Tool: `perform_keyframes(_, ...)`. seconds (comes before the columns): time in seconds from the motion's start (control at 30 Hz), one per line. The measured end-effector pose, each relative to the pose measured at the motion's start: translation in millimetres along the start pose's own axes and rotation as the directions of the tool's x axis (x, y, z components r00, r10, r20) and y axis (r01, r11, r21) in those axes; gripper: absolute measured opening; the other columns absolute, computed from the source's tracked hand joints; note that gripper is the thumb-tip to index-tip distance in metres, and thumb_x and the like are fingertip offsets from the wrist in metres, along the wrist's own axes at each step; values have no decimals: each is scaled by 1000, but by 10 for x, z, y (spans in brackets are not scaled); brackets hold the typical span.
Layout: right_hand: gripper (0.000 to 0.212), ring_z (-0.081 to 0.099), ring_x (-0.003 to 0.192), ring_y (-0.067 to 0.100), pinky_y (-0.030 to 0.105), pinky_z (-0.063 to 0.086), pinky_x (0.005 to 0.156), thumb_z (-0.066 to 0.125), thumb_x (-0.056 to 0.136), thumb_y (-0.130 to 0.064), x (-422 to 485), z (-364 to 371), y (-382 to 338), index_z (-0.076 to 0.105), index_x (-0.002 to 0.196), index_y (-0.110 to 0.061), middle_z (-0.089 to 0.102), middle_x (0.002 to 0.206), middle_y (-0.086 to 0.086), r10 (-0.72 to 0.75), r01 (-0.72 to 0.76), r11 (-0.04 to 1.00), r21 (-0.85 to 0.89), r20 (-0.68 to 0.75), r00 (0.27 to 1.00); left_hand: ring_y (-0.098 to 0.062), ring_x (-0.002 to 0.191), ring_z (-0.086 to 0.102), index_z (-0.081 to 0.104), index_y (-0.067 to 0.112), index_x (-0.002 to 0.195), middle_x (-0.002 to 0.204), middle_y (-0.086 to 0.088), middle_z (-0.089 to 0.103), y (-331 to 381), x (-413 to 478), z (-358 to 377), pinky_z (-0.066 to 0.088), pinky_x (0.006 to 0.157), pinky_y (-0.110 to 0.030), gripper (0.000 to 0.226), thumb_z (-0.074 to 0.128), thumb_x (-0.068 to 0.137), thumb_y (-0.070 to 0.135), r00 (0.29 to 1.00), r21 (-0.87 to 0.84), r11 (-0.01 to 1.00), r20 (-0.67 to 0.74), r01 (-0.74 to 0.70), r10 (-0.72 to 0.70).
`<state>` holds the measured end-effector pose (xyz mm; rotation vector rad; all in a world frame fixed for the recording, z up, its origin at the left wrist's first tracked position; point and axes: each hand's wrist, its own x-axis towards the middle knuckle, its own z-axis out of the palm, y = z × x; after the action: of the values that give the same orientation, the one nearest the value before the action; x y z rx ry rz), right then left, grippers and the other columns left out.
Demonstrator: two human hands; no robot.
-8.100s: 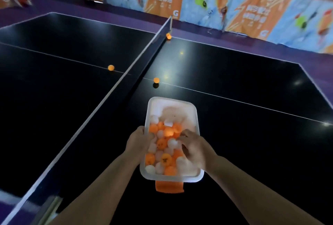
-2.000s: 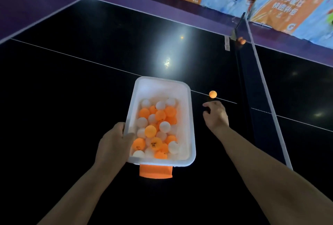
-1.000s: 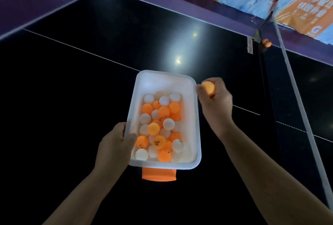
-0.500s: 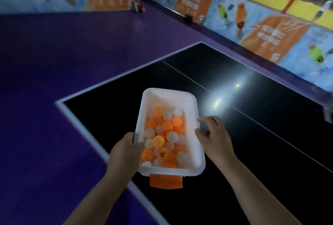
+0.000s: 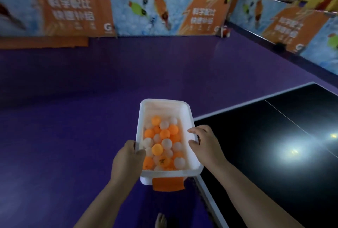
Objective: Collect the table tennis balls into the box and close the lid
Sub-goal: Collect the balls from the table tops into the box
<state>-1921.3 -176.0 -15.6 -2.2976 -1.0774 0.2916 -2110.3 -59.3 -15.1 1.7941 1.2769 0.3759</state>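
Gripping the left rim of a white plastic box (image 5: 164, 102), the left hand (image 5: 128, 160) has its thumb (image 5: 140, 153) hooked over the edge and down inside, while its other fingers are hidden under the wall (so how they lie cannot be told). The right hand (image 5: 206, 145) holds the opposite long rim, its fingers (image 5: 193, 131) curled over the edge with the tips just inside the box.

Between the two sets of fingertips lie the table tennis balls (image 5: 161, 143), orange and white ones mixed and heaped toward the near end; one orange ball sits just beside the left thumb. Beyond the fingers the far end of the box shows bare white bottom. Nearer than both hands, an orange latch (image 5: 168, 184) hangs from the short end wall.

To the right of the right hand's knuckles runs the white-edged corner of a black table tennis table (image 5: 265, 145), with glare on its top. Left of the left hand's knuckles spreads purple floor (image 5: 73, 100), ringed far off by orange-and-blue advertising barriers (image 5: 164, 10). A bare foot (image 5: 161, 221) shows below the wrists.
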Motion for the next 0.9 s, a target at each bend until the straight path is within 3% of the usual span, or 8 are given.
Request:
perform_keyframes(0.23,30,46,89,3,8,35,63,55,90,-18,1476,431,-442,56,119,-21,42,120,-7,-154,153,988,11,106,982,-13,58,48,48,12,91,74,-1,55,212,1140,-402,34,47,-24,5,52,88,13,976,32,990,-172,140,-133)
perform_keyframes(0.5,28,48,89,3,8,36,66,52,90,-14,2963,860,-844,59,116,-18,46,118,-6,-300,305,952,-15,139,944,-13,56,46,47,10,87,72,0,54,369,2494,-725,30,45,-25,7,53,86,14,950,7,975,-226,223,-215)
perform_keyframes(0.67,26,52,85,4,12,43,64,52,89,-13,3817,1207,-1077,62,112,-19,47,118,-6,-268,269,963,-5,76,961,-14,54,43,46,12,79,69,-1,53,356,3613,-963,31,46,-25,10,56,81,11,967,41,984,-198,172,-161)
perform_keyframes(0.9,21,53,83,6,9,39,63,53,89,-12,4878,1587,-1370,65,104,-20,46,123,-4,-90,90,996,5,-19,996,-16,63,54,51,13,91,79,-2,58,570,5243,-1222,42,50,-26,13,58,81,7,990,74,991,-92,111,-104)
